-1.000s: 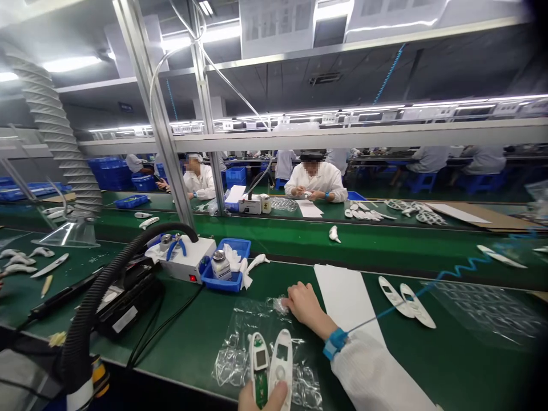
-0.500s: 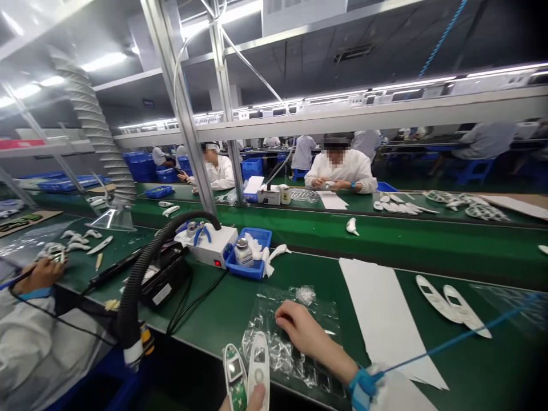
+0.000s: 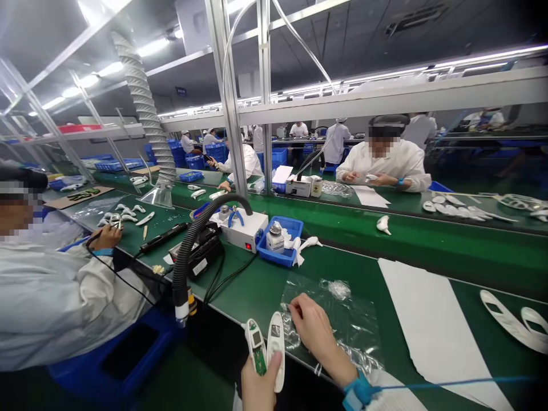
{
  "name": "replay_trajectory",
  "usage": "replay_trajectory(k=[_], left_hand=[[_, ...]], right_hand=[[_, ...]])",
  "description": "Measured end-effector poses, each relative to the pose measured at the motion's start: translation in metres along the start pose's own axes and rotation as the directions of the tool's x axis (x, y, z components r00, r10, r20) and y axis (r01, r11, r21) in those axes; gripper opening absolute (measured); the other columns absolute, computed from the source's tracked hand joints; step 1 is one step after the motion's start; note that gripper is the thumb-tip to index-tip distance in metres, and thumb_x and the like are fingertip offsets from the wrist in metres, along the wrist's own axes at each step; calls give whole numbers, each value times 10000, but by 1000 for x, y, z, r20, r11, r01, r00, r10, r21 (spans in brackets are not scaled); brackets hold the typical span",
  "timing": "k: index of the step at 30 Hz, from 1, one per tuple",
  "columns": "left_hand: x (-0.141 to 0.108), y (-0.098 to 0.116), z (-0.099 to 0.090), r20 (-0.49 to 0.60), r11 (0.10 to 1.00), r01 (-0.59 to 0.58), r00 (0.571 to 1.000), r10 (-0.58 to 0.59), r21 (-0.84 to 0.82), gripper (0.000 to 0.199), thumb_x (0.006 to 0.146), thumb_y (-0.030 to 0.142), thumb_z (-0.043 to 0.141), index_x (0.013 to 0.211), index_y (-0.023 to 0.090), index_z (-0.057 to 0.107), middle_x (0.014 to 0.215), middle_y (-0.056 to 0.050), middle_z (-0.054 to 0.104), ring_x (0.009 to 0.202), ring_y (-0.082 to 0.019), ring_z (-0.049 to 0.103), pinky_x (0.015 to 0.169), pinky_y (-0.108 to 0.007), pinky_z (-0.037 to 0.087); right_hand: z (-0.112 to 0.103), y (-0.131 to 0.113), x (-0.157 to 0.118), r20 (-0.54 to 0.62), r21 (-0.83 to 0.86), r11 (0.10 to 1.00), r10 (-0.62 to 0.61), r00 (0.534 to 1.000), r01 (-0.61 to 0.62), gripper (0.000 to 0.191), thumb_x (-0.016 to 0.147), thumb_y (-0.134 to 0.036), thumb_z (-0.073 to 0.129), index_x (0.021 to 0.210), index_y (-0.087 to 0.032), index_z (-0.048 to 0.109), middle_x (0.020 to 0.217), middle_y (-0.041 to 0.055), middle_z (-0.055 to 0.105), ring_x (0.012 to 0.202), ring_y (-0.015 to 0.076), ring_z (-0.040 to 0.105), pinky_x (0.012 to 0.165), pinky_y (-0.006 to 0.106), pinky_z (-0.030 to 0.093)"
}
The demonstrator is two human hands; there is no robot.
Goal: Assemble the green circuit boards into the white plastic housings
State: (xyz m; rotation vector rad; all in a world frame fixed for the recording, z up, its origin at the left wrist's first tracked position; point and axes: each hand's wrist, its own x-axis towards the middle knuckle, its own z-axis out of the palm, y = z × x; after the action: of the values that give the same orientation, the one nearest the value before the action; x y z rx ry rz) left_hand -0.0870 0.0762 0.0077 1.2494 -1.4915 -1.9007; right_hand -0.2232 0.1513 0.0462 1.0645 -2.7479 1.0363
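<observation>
The grip of the left hand (image 3: pixel 259 388) is clamped on two parts, held side by side and upright in front of the near edge of the green-topped desk (image 3: pixel 240 294). Part one is a white elongated plastic shell fitted with a green circuit board and small screen (image 3: pixel 257 348). Part two, to its right, is a white elongated plastic shell with a rectangular window (image 3: pixel 276 342); the thumb presses on its lower portion.

The right hand (image 3: pixel 314 328) is positioned over a transparent crinkled plastic sheet (image 3: pixel 359 319) lying on the desk. Its fingers are bent, with the tips close together; I cannot tell whether they pinch the film. A blue wrist strap (image 3: pixel 357 393) encircles this wrist.

Near the sheet's far edge lies a crumpled clear plastic wad (image 3: pixel 339 289). To the right are long white paper sheets (image 3: pixel 440 325); beyond them, two white oval shells with cut-outs (image 3: pixel 505 322). Toward the back, a blue plastic tray (image 3: pixel 274 260) contains a pale bottle with a metal cap (image 3: pixel 275 241). The tray stands just beside a white box-shaped unit with a red switch (image 3: pixel 252 225).
</observation>
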Motion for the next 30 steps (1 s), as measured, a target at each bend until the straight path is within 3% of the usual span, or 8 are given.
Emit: replay_trajectory(k=[3,5,8,11,16,21,30], left_hand=[[-1,-4,0,-15,996,-1,1000,0,-87,579,456,573,822,753,106,652,676,-96,688,722,-268,663,648,-304,516],[-3,-5,2,-14,987,30,999,-32,-160,584,442,563,835,756,108,645,635,-72,669,710,-258,661,641,-297,518],[-9,-5,7,14,971,57,998,-56,-234,599,425,559,846,764,111,636,588,-44,643,688,-244,656,647,-294,522],[-15,-3,13,31,973,36,999,-29,-229,591,431,558,845,752,111,629,600,-50,652,698,-249,659,664,-296,526],[-21,0,21,24,988,4,1000,0,-157,577,473,520,835,808,92,639,710,-109,706,719,-268,670,666,-307,530],[-23,-1,22,22,993,15,1000,-13,-114,563,487,510,826,818,93,642,670,-101,698,710,-279,675,650,-311,532],[-21,-7,26,32,987,5,1000,0,-159,615,466,553,823,824,94,628,692,-113,704,729,-285,674,664,-320,535]], right_hand=[[-8,-6,-4,-18,113,993,-44,999,45,260,921,-301,382,746,-185,534,778,50,551,741,189,519,705,313,378],[-18,-12,-6,-17,202,979,-9,1000,12,274,917,-332,400,733,-183,537,735,37,538,681,169,497,666,297,385],[-33,-19,-11,86,340,937,53,995,-79,270,882,-347,479,689,-177,561,632,2,525,570,129,459,548,244,379],[-41,-24,-17,210,423,892,72,975,-157,244,835,-335,542,662,-168,583,599,-10,534,559,117,457,523,221,376],[-43,-23,-25,250,458,861,115,961,-223,238,818,-336,539,659,-160,563,602,-15,502,572,114,412,533,230,344],[-44,-22,-26,235,470,850,139,962,-238,247,821,-337,528,640,-170,532,605,-15,489,571,117,393,535,238,329],[-39,-15,-27,235,479,840,159,959,-256,268,833,-364,529,641,-190,462,604,-30,446,576,119,378,541,243,311]])
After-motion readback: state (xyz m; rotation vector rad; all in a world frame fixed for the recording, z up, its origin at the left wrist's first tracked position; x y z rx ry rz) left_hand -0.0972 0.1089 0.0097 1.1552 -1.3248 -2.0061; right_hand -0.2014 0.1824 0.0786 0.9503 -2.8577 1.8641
